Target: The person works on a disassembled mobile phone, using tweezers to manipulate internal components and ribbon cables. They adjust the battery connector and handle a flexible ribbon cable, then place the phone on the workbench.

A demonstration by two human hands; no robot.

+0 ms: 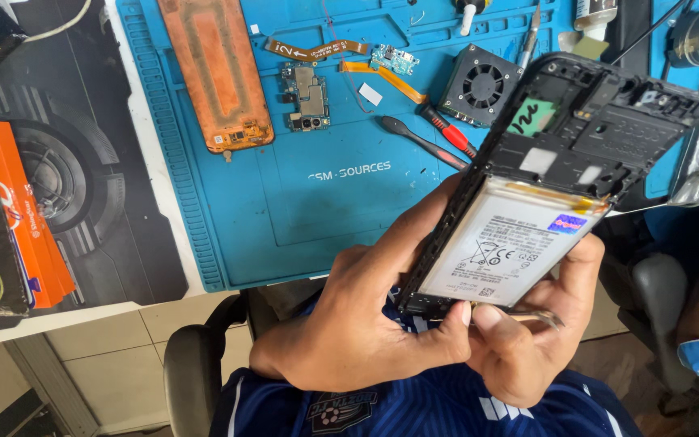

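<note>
Black phone frame (pixel 584 121) with white battery (pixel 511 243) held tilted above the lap | left hand (pixel 366 324) closed around its lower edge | right hand (pixel 527 340) pinching what may be tweezers (pixel 540 317) | blue mat (pixel 325 186) behind.

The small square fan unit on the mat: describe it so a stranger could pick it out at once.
Start at the blue work mat and follow its upper right part. The black square fan unit lies left of the opened phone; only it has a round grille with blades.
</note>
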